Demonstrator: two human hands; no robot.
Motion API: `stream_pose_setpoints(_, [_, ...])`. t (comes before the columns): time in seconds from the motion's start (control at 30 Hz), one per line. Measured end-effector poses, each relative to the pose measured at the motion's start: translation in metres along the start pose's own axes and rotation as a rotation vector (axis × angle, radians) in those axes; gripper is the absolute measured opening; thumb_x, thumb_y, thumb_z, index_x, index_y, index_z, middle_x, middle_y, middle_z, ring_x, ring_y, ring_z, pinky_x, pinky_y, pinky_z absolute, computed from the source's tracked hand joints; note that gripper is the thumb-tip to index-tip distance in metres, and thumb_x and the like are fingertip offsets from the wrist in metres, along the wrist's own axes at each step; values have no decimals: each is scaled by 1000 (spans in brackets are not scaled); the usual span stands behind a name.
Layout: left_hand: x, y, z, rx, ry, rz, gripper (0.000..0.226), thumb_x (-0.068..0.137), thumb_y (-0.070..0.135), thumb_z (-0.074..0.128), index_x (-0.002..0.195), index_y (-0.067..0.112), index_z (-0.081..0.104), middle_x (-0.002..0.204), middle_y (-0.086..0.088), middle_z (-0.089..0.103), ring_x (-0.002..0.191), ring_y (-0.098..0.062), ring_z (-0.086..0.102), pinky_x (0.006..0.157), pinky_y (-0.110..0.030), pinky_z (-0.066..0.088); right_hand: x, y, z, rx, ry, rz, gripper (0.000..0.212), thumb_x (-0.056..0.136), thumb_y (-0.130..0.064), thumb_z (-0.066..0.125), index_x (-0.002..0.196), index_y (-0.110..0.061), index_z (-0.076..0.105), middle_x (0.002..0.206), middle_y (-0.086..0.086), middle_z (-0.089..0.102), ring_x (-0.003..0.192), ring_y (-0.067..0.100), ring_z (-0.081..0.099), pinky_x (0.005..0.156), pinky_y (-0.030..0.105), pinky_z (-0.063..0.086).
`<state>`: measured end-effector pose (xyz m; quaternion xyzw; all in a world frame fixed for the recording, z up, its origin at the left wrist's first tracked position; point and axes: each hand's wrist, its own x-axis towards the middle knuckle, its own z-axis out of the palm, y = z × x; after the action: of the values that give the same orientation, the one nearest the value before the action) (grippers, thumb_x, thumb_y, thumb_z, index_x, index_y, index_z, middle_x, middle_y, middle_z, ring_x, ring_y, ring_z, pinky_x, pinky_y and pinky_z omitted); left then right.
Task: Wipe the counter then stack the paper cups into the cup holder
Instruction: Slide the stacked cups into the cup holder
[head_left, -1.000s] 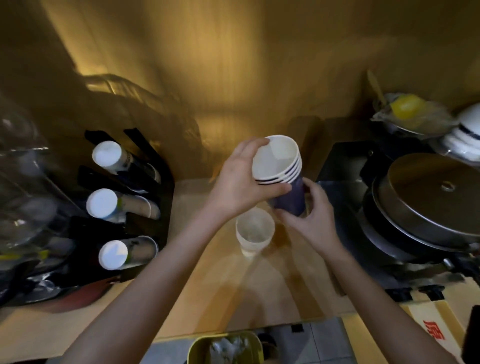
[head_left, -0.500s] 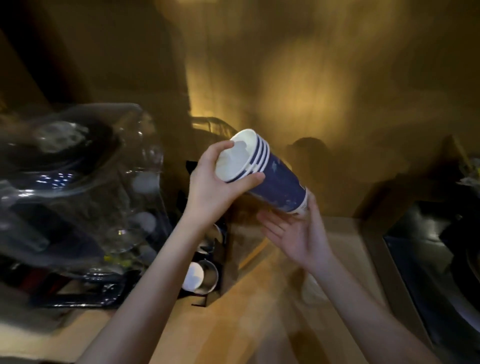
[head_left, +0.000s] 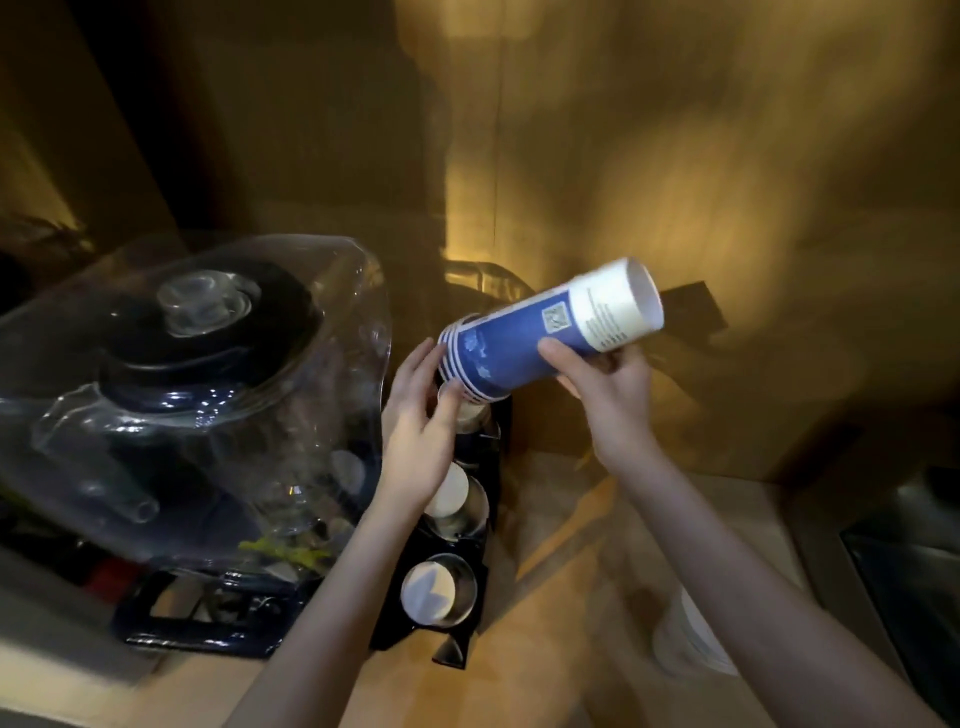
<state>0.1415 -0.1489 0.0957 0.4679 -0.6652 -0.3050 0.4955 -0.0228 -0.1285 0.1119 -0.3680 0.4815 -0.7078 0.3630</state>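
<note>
Dim amber-lit wooden counter, big clear plastic water jug looming left. Black three-slot cup holder now centred in view. Nested stack of blue-and-white paper cups flipped since a second ago: rims now aimed down-left at the top slot, base up-right. Right hand wrapped round the stack's body, fingers curled tight. Left hand at the rims, fingers loosely spread, steering. Looks like loading about to start.
</note>
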Motion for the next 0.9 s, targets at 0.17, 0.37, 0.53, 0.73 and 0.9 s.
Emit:
stream_pose_setpoints(0.17, [7, -10, 6, -307, -39, -280, 25, 96, 27, 38, 109, 37, 57, 113, 12, 62, 104, 7, 57, 92, -11, 43, 13, 7, 20, -315, -94, -51, 69, 60, -20, 85, 119, -16, 49, 110, -8, 61, 98, 2, 61, 77, 15, 53])
stream_pose_setpoints(0.37, [4, -25, 9, -144, -115, -328, 48, 97, 42, 29, 140, 21, 33, 145, -5, 42, 129, -13, 38, 107, -27, 27, 17, 20, 28, -511, -142, -70, 78, 60, -25, 85, 126, -14, 45, 124, 1, 59, 106, 10, 56, 75, 10, 45])
stream_pose_setpoints(0.53, [10, -26, 13, -170, -193, -391, 45, 98, 37, 22, 138, 20, 37, 142, -4, 44, 112, -3, 37, 96, -20, 26, 19, 33, 31, -587, -176, -81, 85, 60, -27, 85, 131, -13, 42, 129, 4, 57, 116, 17, 54, 92, 25, 48])
stream_pose_setpoints(0.73, [21, -37, 12, -188, -211, -532, 55, 92, 52, 21, 119, 22, 58, 131, -11, 56, 114, -19, 49, 104, -36, 34, 20, 50, 33, -678, -277, -65, 77, 59, -23, 86, 125, -14, 46, 112, -8, 55, 103, 3, 46, 69, 2, 38])
stream_pose_setpoints(0.9, [8, -24, 11, -210, -102, -369, 41, 96, 43, 28, 132, 33, 45, 140, 2, 47, 127, -10, 42, 108, -30, 32, 23, 78, 37, -792, -334, -14, 79, 60, -24, 85, 127, -15, 43, 125, 7, 59, 117, 23, 54, 87, 27, 44])
